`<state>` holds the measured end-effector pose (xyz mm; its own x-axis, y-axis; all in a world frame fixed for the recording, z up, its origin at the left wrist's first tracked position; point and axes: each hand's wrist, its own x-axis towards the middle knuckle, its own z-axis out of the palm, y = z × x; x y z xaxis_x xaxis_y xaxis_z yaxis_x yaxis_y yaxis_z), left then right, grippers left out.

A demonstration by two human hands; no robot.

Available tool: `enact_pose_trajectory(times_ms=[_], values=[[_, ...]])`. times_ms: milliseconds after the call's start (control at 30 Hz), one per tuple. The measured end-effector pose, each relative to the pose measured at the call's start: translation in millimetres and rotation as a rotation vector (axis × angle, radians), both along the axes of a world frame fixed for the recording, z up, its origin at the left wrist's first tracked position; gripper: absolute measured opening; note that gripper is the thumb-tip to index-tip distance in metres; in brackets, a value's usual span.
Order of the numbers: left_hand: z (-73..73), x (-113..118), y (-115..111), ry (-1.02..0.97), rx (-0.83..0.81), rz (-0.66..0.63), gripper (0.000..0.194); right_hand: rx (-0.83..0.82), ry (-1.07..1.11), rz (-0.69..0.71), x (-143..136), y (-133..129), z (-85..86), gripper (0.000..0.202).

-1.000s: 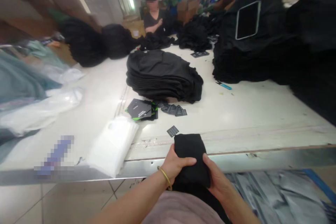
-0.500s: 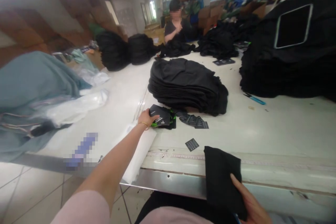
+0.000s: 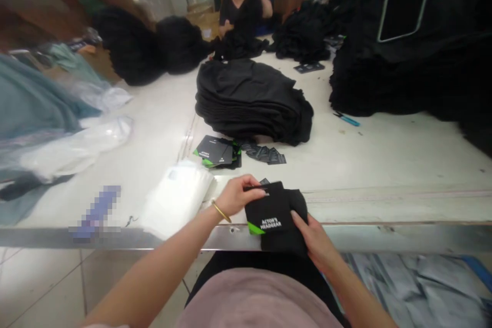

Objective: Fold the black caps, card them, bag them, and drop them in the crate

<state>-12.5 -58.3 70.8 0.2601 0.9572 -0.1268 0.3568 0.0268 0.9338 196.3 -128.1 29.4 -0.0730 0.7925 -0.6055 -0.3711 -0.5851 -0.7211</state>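
Observation:
My left hand pinches the top edge of a black card with a green corner and white lettering. The card lies against a folded black cloth, which my right hand grips from the right side, thumb on top. Both are over the table's front edge. Beyond them sit a pile of similar cards and a fanned row of small dark tags. One more small tag is mostly hidden behind the held card. White plastic bags lie left of my left hand.
A stack of folded black cloth stands mid-table. Blue snips lie right of it, near a large black pile. Teal fabric covers the left side. A person is at the far end.
My left hand has come back from the card pile with a card, now against the folded cloth. My right hand has brought the cloth left and up. The view has tilted down.

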Motion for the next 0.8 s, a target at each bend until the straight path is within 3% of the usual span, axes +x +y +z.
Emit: enact_pose_trajectory(times_ms=[100,167,233,333,433,567,700,800], values=[[-17.3,38,-30,0.165,0.051,-0.079,0.018,-0.059,0.096,0.032,0,-17,0.8,0.05],[-28.1,47,-30,0.213,0.083,-0.125,0.021,-0.041,0.043,0.021,9,-28,-0.7,0.05],[-38.1,46,-17,0.259,0.158,-0.095,0.026,-0.03,-0.046,-0.043,21,-35,-3.5,0.053],[-54.8,36,12,0.491,0.328,-0.005,0.029,-0.05,-0.131,-0.179,41,-37,-7.0,0.057],[-67.9,29,30,0.699,0.376,-0.034,0.026,-0.048,-0.18,-0.217,51,-33,-7.8,0.053],[-58.7,36,24,0.65,0.386,0.053,0.024,0.004,-0.242,-0.17,45,-26,-8.0,0.055],[-40.0,61,-15,0.458,0.434,0.094,0.028,0.105,-0.247,-0.107,18,-14,-8.9,0.059],[-41.2,79,-48,0.493,0.371,0.09,0.033,0.189,-0.145,-0.083,-2,-4,-9.9,0.058]])
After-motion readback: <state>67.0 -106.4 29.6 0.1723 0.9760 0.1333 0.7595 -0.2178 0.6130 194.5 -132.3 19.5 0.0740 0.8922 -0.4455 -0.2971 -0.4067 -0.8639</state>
